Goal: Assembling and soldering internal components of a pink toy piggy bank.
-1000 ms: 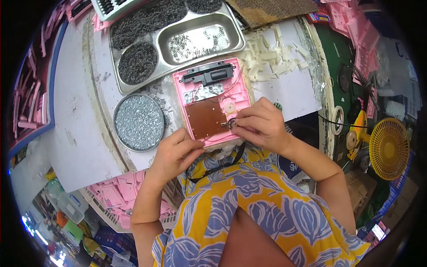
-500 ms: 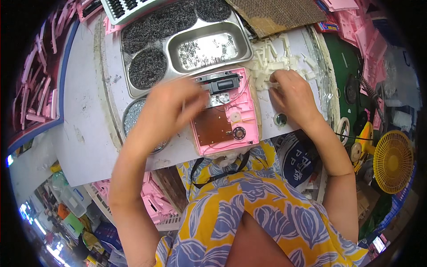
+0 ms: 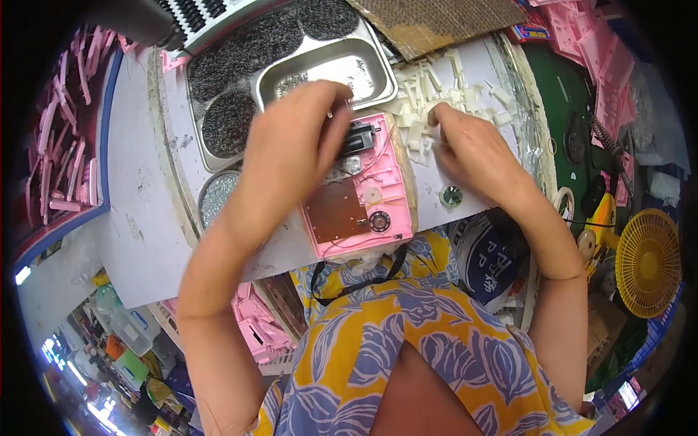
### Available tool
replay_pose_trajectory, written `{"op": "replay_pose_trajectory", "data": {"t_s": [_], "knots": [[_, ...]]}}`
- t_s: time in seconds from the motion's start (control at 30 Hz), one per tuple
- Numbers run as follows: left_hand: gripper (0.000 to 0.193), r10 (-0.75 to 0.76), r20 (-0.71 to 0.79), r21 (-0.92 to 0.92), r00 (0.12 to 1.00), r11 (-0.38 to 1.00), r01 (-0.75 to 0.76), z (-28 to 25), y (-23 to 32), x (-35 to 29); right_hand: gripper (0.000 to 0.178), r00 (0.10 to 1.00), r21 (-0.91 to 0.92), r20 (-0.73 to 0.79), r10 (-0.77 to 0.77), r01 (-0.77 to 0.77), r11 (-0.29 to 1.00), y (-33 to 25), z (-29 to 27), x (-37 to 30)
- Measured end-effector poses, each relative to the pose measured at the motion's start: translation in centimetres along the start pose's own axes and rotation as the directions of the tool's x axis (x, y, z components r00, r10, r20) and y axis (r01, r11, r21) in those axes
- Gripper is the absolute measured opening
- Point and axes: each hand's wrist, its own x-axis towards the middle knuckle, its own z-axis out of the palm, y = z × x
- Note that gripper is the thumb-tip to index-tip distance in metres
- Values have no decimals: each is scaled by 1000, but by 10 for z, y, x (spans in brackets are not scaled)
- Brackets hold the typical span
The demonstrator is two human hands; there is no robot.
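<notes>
My left hand [image 3: 294, 142] is over the near edge of a steel tray [image 3: 389, 83], its fingers pinched around something too small to make out. Beneath its wrist and fingers lies a pink plastic casing [image 3: 392, 192], partly covered by the hand. Inside the casing are a brown board [image 3: 334, 211], a black mechanism [image 3: 360, 138], a round black part [image 3: 379, 221] and thin wires. To the right, my right hand [image 3: 476, 145] rests by a heap of white plastic pieces [image 3: 418, 94], fingers curled in; whatever they hold is hidden.
Small dark springs [image 3: 233, 54] fill several tray compartments. A round dish of small metal parts [image 3: 216, 196] stands left of the casing. Brown cardboard [image 3: 436, 25] lies behind the white pieces. A small round green-and-clear item [image 3: 451, 196] sits near the front edge; a yellow fan [image 3: 647, 263] stands far right.
My left hand has moved up from the casing's black mechanism to the tray edge. My right hand stays by the white pieces. The view has shifted slightly.
</notes>
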Motion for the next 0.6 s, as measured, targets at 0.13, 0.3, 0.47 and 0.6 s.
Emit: {"op": "replay_pose_trajectory", "data": {"t_s": [0.13,0.3,0.47,0.6], "knots": [[17,-407,413,-777,815,310,549,-2,61,-56,31,986,651,-104,130,-32,758,-23,-20,-15],[21,-403,534,-845,743,-240,477,31,65,-85,22,980,980,-6,198,-34,198,-71,0,-39],[21,-447,560,-825,697,-224,519,31,63,-97,21,983,870,-103,155,14,492,-72,10,-41],[20,-468,537,-839,701,-216,499,33,63,-105,22,985,845,-146,88,78,529,-76,17,-38]]}}
